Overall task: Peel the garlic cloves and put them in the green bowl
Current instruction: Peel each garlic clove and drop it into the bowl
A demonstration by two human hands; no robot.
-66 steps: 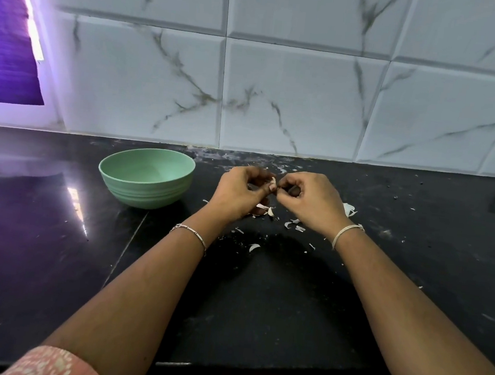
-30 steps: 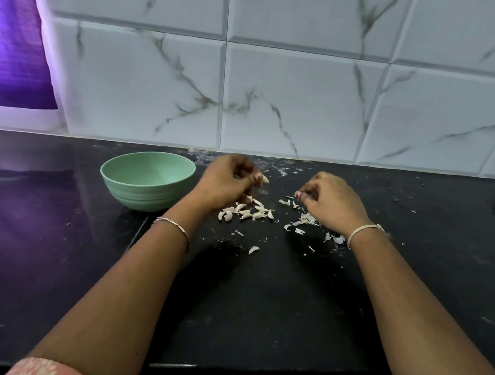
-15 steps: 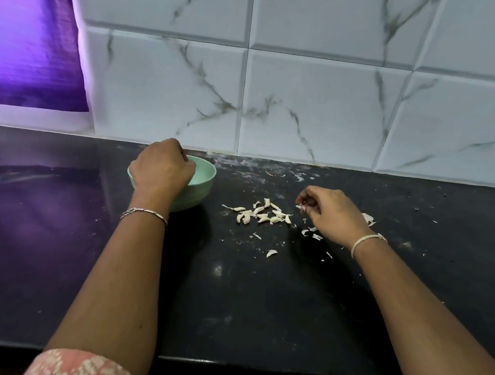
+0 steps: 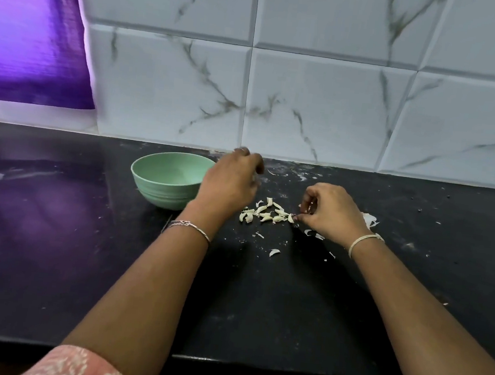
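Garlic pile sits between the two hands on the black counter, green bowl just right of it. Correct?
No. The head view shows the green bowl left of the garlic pile, beside the left hand. The pile does lie on the black counter, between that hand and the right hand.

On my feed the bowl [image 4: 161,194] reads pale mint green and the garlic cloves [image 4: 265,213] creamy white, on a black counter [image 4: 258,309] flecked white. The far wall tiles [image 4: 323,110] are white with grey marble veins. At far left is a purple sheet [image 4: 34,30] and at near left a sleeve [image 4: 78,364] — pink, speckled white.
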